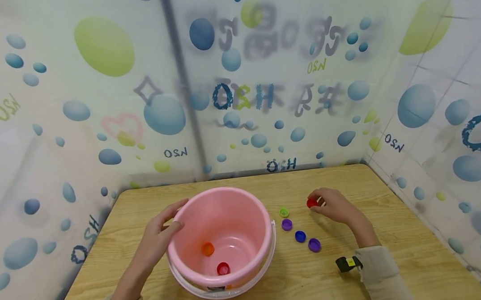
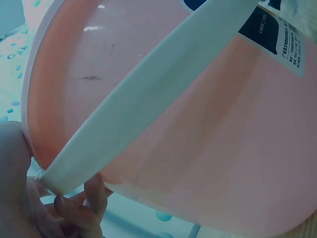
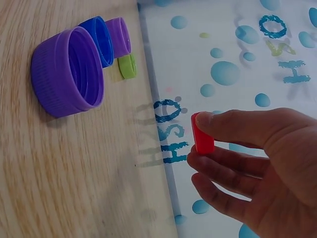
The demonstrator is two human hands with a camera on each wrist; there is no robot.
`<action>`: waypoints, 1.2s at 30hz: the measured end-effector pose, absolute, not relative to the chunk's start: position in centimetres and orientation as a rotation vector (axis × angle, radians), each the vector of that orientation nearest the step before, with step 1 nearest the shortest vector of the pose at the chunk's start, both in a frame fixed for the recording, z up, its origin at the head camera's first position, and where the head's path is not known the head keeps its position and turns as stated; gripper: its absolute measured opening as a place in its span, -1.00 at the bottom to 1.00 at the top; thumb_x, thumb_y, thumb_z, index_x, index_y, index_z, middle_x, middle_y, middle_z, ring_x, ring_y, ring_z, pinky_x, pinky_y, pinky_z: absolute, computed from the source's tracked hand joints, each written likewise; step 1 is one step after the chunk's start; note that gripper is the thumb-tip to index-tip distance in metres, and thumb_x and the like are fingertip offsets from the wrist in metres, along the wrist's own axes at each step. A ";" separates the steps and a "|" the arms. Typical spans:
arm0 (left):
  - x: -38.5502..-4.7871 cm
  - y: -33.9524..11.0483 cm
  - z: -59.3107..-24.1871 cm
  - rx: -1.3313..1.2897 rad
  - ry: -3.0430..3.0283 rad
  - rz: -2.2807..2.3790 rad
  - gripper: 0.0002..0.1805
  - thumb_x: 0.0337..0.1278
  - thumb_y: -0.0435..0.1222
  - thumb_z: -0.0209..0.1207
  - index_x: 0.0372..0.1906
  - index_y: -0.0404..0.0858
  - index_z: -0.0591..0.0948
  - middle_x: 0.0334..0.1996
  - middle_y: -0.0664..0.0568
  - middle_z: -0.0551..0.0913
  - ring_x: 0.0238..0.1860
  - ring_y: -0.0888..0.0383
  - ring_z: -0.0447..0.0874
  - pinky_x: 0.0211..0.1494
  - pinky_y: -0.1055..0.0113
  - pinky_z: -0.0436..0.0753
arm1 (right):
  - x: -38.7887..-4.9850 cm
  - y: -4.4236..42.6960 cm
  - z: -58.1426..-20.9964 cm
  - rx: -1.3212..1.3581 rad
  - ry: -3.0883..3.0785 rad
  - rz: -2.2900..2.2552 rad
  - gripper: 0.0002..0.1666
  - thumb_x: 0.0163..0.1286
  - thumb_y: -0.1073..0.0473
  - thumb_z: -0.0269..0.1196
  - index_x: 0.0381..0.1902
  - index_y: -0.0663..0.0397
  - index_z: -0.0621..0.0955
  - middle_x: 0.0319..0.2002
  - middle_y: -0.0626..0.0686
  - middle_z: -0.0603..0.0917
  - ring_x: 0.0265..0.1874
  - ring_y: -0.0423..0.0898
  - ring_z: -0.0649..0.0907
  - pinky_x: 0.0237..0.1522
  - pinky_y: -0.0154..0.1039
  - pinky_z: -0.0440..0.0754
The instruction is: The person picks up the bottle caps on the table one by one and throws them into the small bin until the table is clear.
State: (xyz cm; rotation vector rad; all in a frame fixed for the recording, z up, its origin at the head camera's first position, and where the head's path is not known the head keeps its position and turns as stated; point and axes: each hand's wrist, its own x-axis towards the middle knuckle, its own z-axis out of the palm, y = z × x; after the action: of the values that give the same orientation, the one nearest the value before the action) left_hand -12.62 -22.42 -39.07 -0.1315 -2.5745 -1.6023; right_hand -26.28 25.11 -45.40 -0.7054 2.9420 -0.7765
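A pink bucket (image 1: 221, 212) stands tilted on the wooden table, its mouth facing me. My left hand (image 1: 160, 236) grips its left rim, thumb over the edge and the other fingers outside. In the left wrist view those fingers (image 2: 81, 213) lie beside the white handle (image 2: 148, 84). Inside the bucket are an orange bottle cap (image 1: 208, 249) and a red bottle cap (image 1: 223, 268). To the right, my right hand (image 1: 336, 207) pinches another red bottle cap (image 3: 203, 136) between thumb and fingers, above the table.
Between bucket and right hand lie a green cap (image 1: 284, 212), a purple cap (image 1: 287, 224), a blue cap (image 1: 300, 236) and a second purple cap (image 1: 314, 245). A patterned curtain (image 1: 241, 136) borders the table (image 1: 336, 176) at the back and sides. A black strap device (image 1: 346, 264) sits at my right cuff.
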 end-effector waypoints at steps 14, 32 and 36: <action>-12.7 -22.6 -39.3 -0.139 -2.570 -1.609 -0.48 0.48 -0.30 0.02 0.47 -0.05 0.48 0.34 -0.15 0.57 0.22 -0.13 0.64 -0.02 0.41 0.74 | -25.7 25.0 -44.6 -0.723 2.963 -0.772 -0.65 0.36 0.21 0.38 0.04 0.26 0.67 -0.12 0.12 0.75 -0.15 0.00 0.71 -0.12 -0.08 0.74; -12.7 -22.5 -39.4 -0.126 -2.594 -1.560 -0.49 0.49 -0.28 0.02 0.47 -0.03 0.48 0.35 -0.12 0.57 0.21 -0.10 0.64 -0.01 0.47 0.69 | -24.9 24.6 -43.0 -0.747 2.984 -0.770 -0.66 0.36 0.22 0.39 0.03 0.28 0.67 -0.14 0.13 0.74 -0.17 0.03 0.71 -0.17 -0.09 0.75; -12.7 -22.6 -39.4 -0.127 -2.599 -1.552 -0.48 0.49 -0.29 0.01 0.47 -0.02 0.48 0.36 -0.11 0.57 0.21 -0.11 0.63 -0.01 0.46 0.70 | -24.8 24.5 -42.9 -0.740 2.984 -0.757 -0.66 0.36 0.22 0.38 0.04 0.27 0.66 -0.13 0.13 0.74 -0.16 0.03 0.72 -0.15 -0.09 0.76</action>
State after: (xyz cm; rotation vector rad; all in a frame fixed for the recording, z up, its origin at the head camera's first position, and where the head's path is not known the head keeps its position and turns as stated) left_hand -12.69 -22.58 -39.41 -0.1266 -2.5992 -1.5517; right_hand -24.81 24.55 -42.92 -0.7404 2.9836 -0.7573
